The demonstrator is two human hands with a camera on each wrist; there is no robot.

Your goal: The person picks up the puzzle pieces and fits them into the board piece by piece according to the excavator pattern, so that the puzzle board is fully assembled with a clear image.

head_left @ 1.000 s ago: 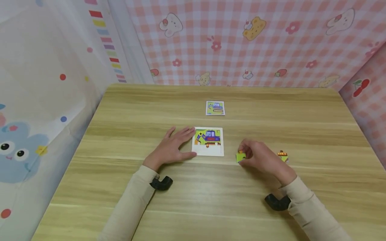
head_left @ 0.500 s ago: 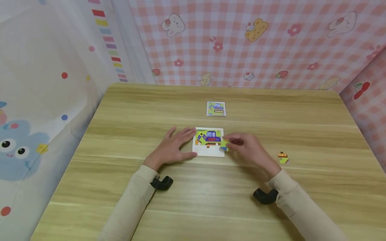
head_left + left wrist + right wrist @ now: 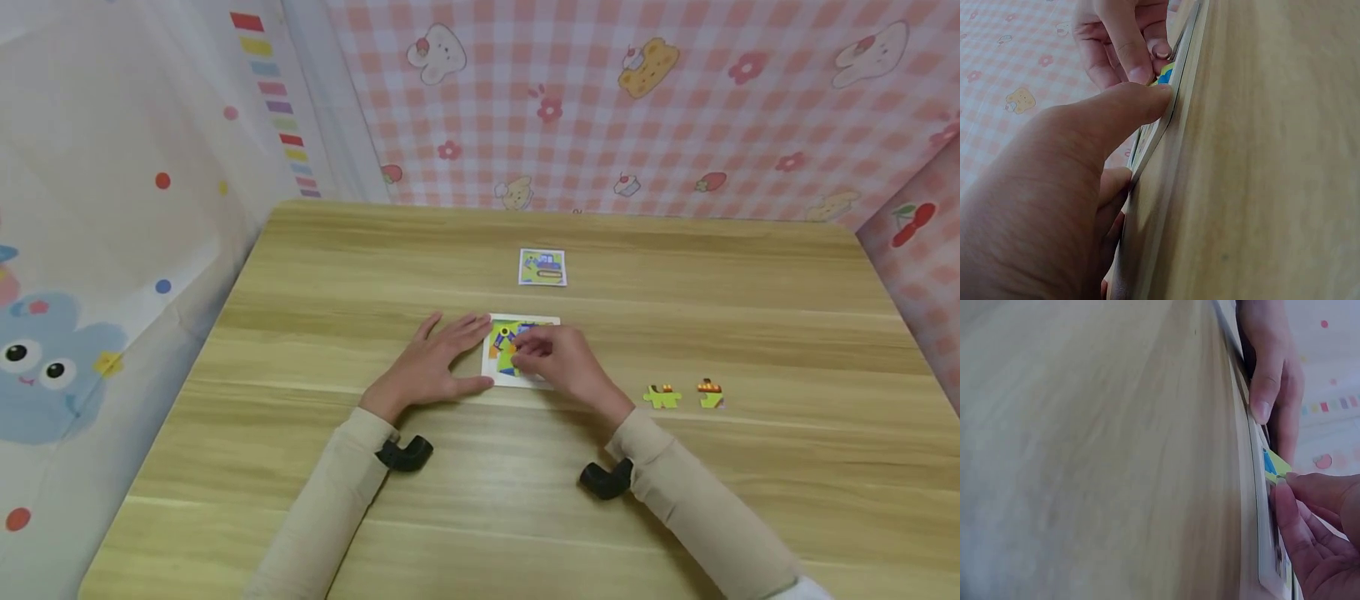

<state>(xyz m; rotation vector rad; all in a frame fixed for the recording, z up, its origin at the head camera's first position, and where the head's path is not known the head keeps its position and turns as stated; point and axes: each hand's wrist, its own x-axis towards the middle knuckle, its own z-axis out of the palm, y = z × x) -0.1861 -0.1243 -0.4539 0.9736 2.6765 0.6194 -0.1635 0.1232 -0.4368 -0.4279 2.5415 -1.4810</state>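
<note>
A white-framed jigsaw puzzle board with a blue digger picture lies on the table. My left hand rests at its left side, fingertips on the upper left corner and thumb at the lower left. My right hand pinches a green and blue puzzle piece between thumb and fingers, over the lower left part of the board. In the left wrist view the piece's blue part shows just beyond my left thumb. The right hand covers much of the digger picture in the head view.
Two loose puzzle pieces, a green one and an orange-topped one, lie on the wooden table to the right. A small digger picture card lies behind the board. Patterned cloths hang at the back and sides.
My right hand has carried the pinched piece leftward from the table onto the board's lower left. The green loose piece has come into sight. My left hand has stayed on the board.
</note>
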